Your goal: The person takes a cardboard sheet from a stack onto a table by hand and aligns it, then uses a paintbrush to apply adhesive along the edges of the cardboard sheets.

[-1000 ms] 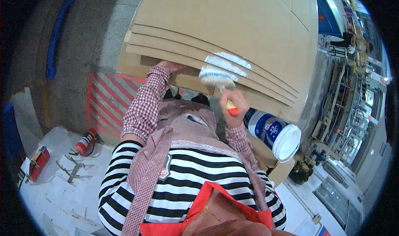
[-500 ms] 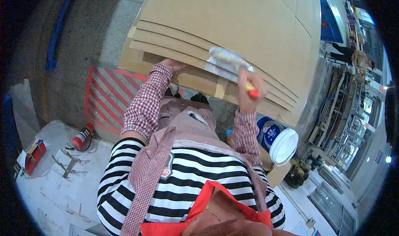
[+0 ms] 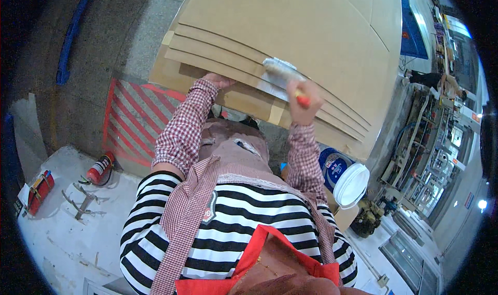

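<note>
Several brown cardboard sheets lie in a staggered stack, their near edges fanned out like steps. My right hand is closed round the handle of a wide brush, whose handle ends in red. The brush's pale, wet head rests on the stepped edges, beside a shiny whitish smear. My left hand grips the near edge of the sheets toward the left, its fingers partly hidden by the cardboard.
An open blue-and-white bucket stands to the right of my right forearm. At the lower left, a red fire extinguisher is by a red-striped floor marking. Another person is far off at the right, near shelving.
My right hand has shifted left and slightly nearer to me, with the brush handle now turned more toward me. My left hand stays at the cardboard edge.
</note>
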Demonstrator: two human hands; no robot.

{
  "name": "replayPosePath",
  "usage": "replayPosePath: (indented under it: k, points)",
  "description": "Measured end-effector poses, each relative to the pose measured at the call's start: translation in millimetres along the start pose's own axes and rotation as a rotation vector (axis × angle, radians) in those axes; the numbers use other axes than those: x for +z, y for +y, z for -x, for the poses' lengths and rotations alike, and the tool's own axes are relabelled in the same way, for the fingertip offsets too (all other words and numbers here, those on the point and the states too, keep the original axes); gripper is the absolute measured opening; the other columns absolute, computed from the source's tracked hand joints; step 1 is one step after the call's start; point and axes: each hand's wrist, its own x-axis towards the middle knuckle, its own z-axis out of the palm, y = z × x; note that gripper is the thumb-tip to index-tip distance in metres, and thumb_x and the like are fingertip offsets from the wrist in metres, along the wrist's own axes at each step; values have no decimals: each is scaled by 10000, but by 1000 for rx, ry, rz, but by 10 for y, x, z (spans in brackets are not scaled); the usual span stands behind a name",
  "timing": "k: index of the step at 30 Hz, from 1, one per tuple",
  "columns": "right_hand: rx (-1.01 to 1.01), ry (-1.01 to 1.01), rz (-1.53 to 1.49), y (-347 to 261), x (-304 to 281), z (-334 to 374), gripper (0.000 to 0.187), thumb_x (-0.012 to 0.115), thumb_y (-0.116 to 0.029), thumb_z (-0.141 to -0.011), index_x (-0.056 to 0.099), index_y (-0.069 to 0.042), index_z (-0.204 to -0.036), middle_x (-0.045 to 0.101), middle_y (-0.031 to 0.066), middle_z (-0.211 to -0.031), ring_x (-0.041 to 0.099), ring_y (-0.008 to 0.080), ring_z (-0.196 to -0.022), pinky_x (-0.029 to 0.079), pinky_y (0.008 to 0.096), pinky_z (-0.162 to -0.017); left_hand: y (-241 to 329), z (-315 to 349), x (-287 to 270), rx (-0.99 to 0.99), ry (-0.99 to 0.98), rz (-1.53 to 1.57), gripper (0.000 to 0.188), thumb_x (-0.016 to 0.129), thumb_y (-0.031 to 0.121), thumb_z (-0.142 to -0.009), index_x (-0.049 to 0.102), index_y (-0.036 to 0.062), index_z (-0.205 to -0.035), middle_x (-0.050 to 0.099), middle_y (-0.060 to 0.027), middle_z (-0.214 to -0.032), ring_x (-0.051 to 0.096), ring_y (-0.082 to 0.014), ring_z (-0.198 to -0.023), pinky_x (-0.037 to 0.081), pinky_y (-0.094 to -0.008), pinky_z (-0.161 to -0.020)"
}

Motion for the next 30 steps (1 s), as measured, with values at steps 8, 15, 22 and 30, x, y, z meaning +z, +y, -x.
replayPosePath:
  k: [8,15,22,30]
  points:
    - [22,-42,-104,73,-140,295,74,619,-63,-694,580,-3,-676,571,101,-641,563,194,-589,434,280,-562,-3,38,31,21,-14,4,432,498,368,-831,463,105,-1172,500,-89,-1183,478,-257,-1072,427,-454,-871]
    - [-120,-170,-45,-102,-158,367,72,629,-43,-674,573,2,-677,575,119,-652,565,200,-582,440,284,-557,-2,25,-39,28,-40,19,441,493,375,-831,458,106,-1179,494,-91,-1190,474,-259,-1080,425,-453,-876]
    - [-65,124,-57,192,-52,-208,70,631,-66,-682,579,-19,-691,566,100,-640,547,202,-573,430,299,-547,13,-9,-16,21,-71,32,451,489,383,-831,453,107,-1186,489,-94,-1197,470,-261,-1087,423,-453,-881]
    - [-170,37,-77,132,52,-104,72,627,-60,-698,582,-6,-684,543,97,-612,524,191,-553,396,277,-508,17,-34,-60,14,-103,63,462,484,391,-831,447,108,-1194,482,-97,-1205,465,-263,-1095,421,-452,-886]
